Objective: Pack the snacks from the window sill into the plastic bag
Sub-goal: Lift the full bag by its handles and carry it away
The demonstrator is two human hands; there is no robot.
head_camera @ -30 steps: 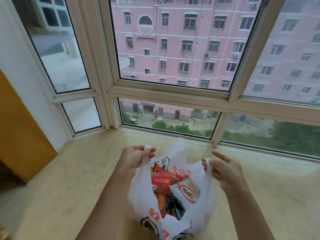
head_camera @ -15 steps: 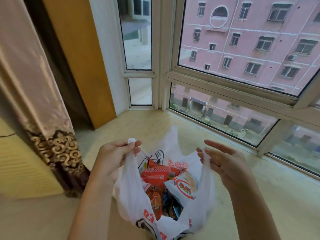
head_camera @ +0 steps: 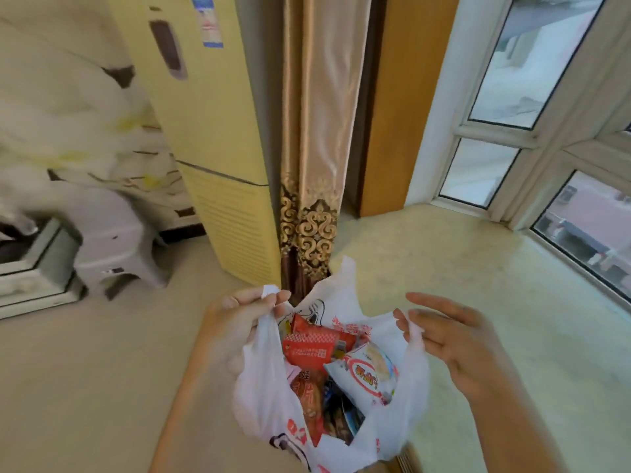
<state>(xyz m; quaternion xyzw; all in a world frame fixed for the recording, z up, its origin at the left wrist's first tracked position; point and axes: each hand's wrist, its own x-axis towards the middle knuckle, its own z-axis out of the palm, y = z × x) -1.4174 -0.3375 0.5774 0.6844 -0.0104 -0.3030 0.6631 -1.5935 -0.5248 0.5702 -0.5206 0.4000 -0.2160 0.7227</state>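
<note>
A white plastic bag [head_camera: 263,401] with red and black print hangs open between my hands at the bottom centre. Inside it lie several snacks: a red packet [head_camera: 312,346], a white packet with a red oval [head_camera: 367,375] and an orange-brown packet [head_camera: 309,399]. My left hand [head_camera: 235,319] pinches the bag's left handle between thumb and fingers. My right hand [head_camera: 457,339] holds the right handle with thumb and lower fingers, its other fingers spread. The marble window sill [head_camera: 461,261] stretches to the right behind the bag.
A gold patterned curtain [head_camera: 314,165] hangs just behind the bag, beside a yellow standing air conditioner [head_camera: 211,148]. A wooden panel [head_camera: 399,107] and window frames [head_camera: 546,138] stand at right. A grey plastic stool [head_camera: 116,247] sits on the floor at left.
The view has swung left from the window to the curtain and room. Both hands keep hold of the bag's handles, with the bag still open between them.
</note>
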